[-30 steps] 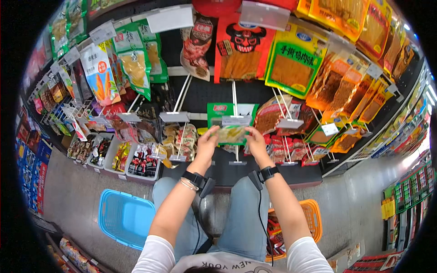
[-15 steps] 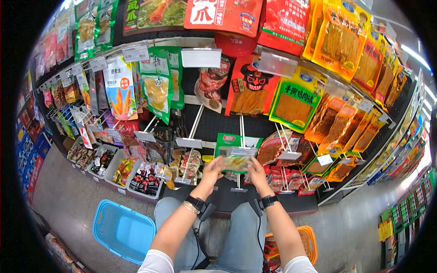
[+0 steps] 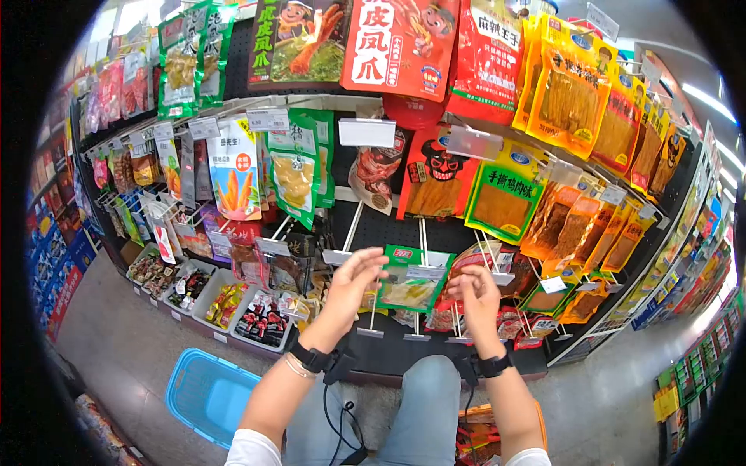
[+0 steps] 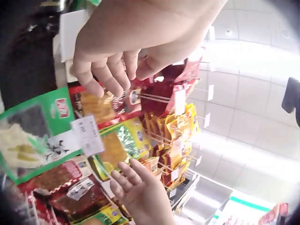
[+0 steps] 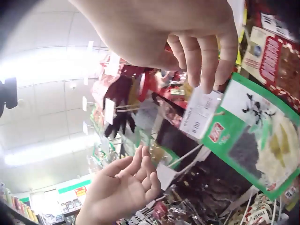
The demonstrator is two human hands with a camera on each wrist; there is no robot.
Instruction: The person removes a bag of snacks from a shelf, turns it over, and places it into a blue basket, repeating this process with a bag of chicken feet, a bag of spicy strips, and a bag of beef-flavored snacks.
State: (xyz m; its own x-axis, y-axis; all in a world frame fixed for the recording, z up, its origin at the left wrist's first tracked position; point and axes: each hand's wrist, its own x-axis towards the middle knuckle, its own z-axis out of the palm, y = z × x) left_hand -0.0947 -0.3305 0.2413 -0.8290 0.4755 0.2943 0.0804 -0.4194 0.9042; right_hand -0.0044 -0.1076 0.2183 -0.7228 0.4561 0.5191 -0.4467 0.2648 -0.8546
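A green snack packet with a clear window hangs on a shelf hook, a price tag in front of its upper part. On its left side my left hand is lifted with loosely bent fingers and nothing in them. To the right, my right hand hovers with relaxed, slightly curved fingers, also holding nothing. In the left wrist view the packet hangs apart from the left fingers. The right wrist view shows the right fingertips close above the packet and its price tag.
Other packets crowd the hooks, among them a yellow-green one and a red one with a bull mask. Grey bins of small wrapped snacks line the lower left. A blue basket and an orange basket stand on the floor.
Both hands have let go of the green packet and drawn apart, left hand to the left and right hand to the right. The packet stays on its hook. The head view has tilted up.
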